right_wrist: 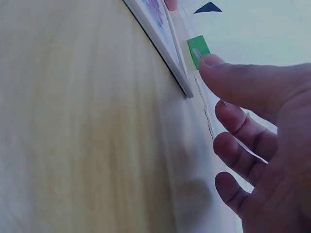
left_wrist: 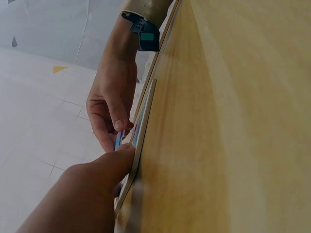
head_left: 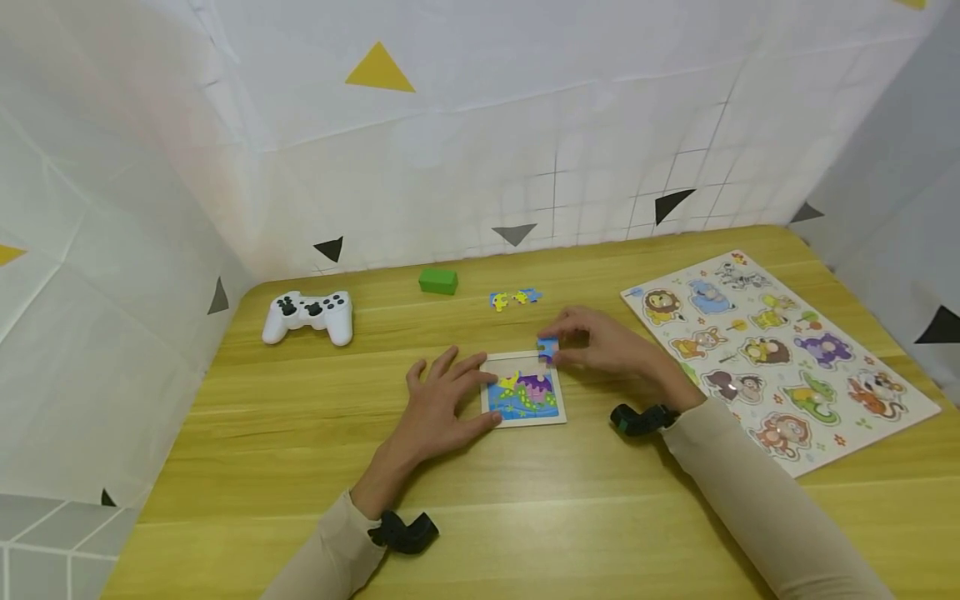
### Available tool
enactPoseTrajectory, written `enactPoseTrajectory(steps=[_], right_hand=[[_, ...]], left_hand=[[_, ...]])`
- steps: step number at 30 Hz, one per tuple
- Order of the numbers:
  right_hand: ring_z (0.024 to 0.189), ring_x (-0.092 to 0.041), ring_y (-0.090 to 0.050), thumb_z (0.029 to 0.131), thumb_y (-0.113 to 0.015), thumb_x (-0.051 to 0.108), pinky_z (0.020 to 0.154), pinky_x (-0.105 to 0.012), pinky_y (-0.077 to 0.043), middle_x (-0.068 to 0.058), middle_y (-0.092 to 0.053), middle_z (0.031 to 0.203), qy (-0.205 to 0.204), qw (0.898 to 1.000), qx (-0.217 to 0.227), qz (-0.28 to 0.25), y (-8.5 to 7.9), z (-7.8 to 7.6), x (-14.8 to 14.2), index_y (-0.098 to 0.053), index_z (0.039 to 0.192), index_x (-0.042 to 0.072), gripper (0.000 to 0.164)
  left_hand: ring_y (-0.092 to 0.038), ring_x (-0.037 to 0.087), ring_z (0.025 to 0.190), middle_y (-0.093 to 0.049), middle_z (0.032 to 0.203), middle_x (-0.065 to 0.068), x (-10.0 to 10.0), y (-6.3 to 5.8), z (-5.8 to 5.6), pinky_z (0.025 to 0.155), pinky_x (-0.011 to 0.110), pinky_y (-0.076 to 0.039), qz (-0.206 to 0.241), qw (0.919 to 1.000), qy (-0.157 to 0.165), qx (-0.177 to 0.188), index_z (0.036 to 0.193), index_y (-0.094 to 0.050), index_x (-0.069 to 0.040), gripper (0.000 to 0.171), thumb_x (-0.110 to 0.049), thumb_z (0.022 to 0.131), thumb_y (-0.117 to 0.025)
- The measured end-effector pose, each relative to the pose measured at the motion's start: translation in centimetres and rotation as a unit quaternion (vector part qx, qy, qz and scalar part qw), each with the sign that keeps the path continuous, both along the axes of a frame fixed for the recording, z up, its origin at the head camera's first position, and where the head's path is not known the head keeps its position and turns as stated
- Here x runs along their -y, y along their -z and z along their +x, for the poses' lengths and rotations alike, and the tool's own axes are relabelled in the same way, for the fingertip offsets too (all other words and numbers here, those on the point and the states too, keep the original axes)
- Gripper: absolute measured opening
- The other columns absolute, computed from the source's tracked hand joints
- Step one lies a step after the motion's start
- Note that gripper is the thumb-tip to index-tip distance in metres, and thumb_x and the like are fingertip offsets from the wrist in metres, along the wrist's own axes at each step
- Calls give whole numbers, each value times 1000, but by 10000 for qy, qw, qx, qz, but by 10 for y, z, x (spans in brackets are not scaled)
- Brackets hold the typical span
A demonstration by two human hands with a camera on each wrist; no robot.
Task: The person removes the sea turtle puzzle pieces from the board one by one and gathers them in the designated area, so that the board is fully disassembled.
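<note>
Head view places the tray (head_left: 525,425) between the hands, its lower part filled and a bare strip showing along 11 to 12 o'clock. The right hand (head_left: 600,342) pinches a piece (head_left: 548,350) between thumb and fingertips at the tray's 1 o'clock corner. The left hand (head_left: 438,408) lies at 9 o'clock with fingers spread, grasping nothing; its thumb and forefinger touch the tray's edge. From the left wrist, the pinched piece shows nearly edge-on; whether it touches the tray, I cannot tell.

The step looks like seating this piece in the corner. It would go best with its straight sides squared to the rim at 12 and 3 o'clock, and its lower edge matched to the purple piece (head_left: 534,388) at 6 o'clock from it. Its exact outline is too small to read. Lower it flat, then press with one fingertip; a tilted push could lift its neighbours. Light pressure from the left thumb at 8 o'clock should stop the tray sliding. Two loose pieces (head_left: 498,302) lie well apart at 12 o'clock, safely out of the way.
</note>
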State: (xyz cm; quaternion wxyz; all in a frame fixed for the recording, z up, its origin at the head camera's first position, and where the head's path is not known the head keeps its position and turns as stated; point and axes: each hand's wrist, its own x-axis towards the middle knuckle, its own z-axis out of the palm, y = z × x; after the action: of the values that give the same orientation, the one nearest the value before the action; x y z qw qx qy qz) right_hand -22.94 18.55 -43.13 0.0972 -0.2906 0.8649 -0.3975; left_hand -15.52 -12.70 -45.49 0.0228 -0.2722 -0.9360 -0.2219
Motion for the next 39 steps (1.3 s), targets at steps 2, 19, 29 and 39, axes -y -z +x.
enactPoseTrajectory(steps=[2,19,29,39], right_hand=[[102,-19,-57,91,-77,20,94,-42,-47,-1,-65,111,47,10000,-31,-26,0,-1,-2,-72,128,14,38],[94,-22,-58,96,-72,16,83,-39,-49,-11,-61,106,421,9981,-302,345,-4,-20,-18,-66,133,4,40],[96,-27,-59,97,-70,16,87,-45,-47,-12,-64,106,499,9947,-470,770,-8,-45,-20,-68,131,5,36],[105,-30,-54,96,-71,20,87,-51,-26,-10,-68,111,407,9884,-759,1254,-7,-69,-19,-72,126,11,31]], left_hand=[[-26,34,155,-45,160,-7,0,0,0,114,70,-10,5,10000,0,0,133,-63,-36,51,-63,89,-65],[-25,34,155,-45,160,-8,3,-2,-1,115,70,-9,4,10000,-9,30,133,-63,-36,51,-62,89,-65],[-25,33,156,-44,160,-9,1,1,0,115,70,-8,59,10000,24,57,133,-63,-37,51,-62,89,-65],[-25,34,155,-43,161,-10,0,1,0,114,70,-10,2,10000,58,21,134,-62,-38,51,-63,90,-64]])
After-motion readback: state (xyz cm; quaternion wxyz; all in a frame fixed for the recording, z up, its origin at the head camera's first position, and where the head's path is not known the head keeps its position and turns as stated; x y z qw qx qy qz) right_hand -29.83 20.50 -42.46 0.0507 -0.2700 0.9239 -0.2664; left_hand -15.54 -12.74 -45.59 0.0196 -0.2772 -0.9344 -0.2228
